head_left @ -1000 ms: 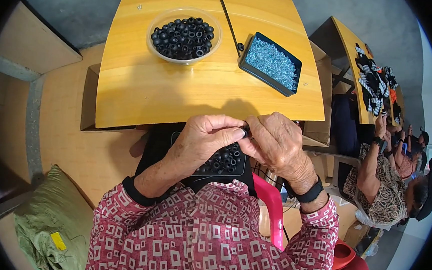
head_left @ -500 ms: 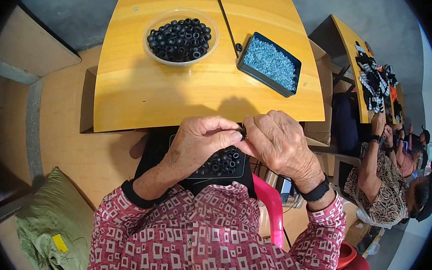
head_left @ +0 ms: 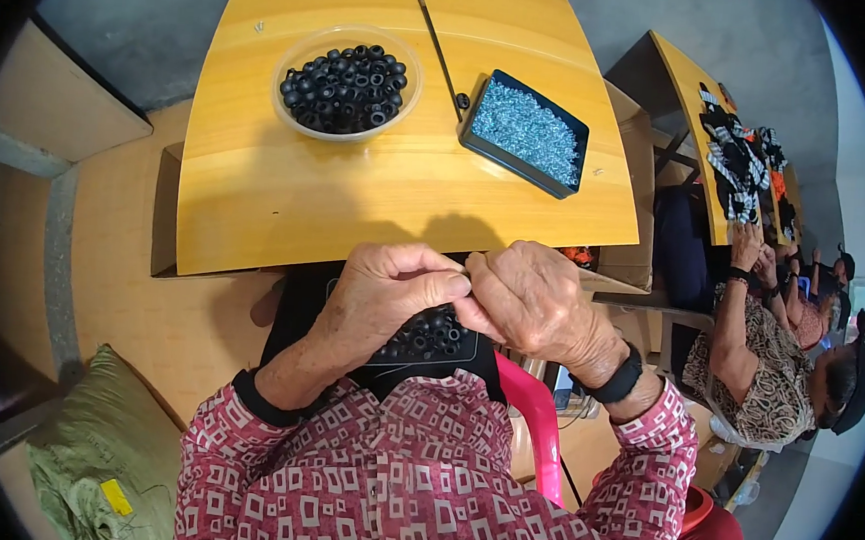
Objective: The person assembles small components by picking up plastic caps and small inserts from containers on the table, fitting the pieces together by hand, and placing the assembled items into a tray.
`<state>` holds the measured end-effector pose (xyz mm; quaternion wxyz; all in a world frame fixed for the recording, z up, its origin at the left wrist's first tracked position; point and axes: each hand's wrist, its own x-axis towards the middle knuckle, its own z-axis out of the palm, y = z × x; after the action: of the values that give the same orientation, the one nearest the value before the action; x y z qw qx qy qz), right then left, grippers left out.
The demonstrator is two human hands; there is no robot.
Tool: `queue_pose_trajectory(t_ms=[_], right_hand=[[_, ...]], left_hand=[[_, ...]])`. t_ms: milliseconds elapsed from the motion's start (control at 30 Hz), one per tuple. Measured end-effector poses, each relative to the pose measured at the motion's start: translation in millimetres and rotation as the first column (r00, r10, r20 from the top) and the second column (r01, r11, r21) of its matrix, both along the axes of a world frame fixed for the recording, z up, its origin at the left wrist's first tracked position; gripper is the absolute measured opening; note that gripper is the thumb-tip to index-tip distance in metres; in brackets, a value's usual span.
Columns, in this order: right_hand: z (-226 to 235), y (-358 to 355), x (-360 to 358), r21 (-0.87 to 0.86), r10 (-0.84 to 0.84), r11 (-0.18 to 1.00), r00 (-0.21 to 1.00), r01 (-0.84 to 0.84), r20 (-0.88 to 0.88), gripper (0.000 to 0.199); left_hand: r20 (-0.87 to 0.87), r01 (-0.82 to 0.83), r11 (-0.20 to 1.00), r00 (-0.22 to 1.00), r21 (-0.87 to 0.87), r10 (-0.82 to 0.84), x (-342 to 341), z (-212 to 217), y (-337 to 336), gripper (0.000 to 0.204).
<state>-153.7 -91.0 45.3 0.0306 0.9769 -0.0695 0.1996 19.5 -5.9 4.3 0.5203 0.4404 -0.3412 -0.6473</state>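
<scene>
My left hand (head_left: pixel 385 297) and my right hand (head_left: pixel 536 302) meet fingertip to fingertip just off the table's near edge. Both are closed in a pinch around a small black piece, mostly hidden by the fingers. Below them, on my lap, a shallow tray holds several black hollow round pieces (head_left: pixel 430 336). A clear plastic bowl (head_left: pixel 279 111) on the table is filled with similar black pieces (head_left: pixel 345 91). To its right stands a black rectangular tray (head_left: pixel 515 169) of tiny shiny blue-grey bits (head_left: pixel 528 129). Between them lies a thin black stick (head_left: pixel 438 50), with one loose black piece (head_left: pixel 462 102) near its lower end.
The yellow wooden table (head_left: pixel 387 202) fills the front. A pink chair arm (head_left: pixel 536 418) is beside my lap. At lower left leans a green sack (head_left: pixel 104 448). To the right, a person in a patterned top (head_left: pixel 762 363) works at another table (head_left: pixel 687 97) with striped black-and-white items.
The table and its containers have shifted slightly left and down in view. My hands stay pinched together, and the black piece between them is now more covered by the fingers.
</scene>
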Motion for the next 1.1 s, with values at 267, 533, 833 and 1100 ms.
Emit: queue_pose_trajectory(t_ms=[267, 533, 833, 1100], right_hand=[[0, -5, 7, 0.101, -0.094, 0.991, 0.988, 0.082, 0.120, 0.022], [5, -5, 6, 0.177, -0.162, 0.976, 0.966, 0.127, 0.203, 0.025], [8, 0, 11, 0.050, -0.133, 0.990, 0.990, 0.130, 0.048, 0.022], [17, 12, 22, 0.099, -0.061, 0.993, 0.998, 0.062, -0.007, 0.028]], left_hand=[[-0.138, -0.013, 1.000, 0.990, 0.024, 0.017, 1, -6, -4, 0.021], [-0.321, -0.045, 0.998, 0.945, 0.049, 0.058, 2, -7, -4, 0.023], [-0.155, -0.093, 0.993, 0.985, -0.078, 0.080, 4, -2, -3, 0.022], [-0.101, -0.176, 0.984, 0.980, -0.042, 0.171, 26, 5, 15, 0.022]])
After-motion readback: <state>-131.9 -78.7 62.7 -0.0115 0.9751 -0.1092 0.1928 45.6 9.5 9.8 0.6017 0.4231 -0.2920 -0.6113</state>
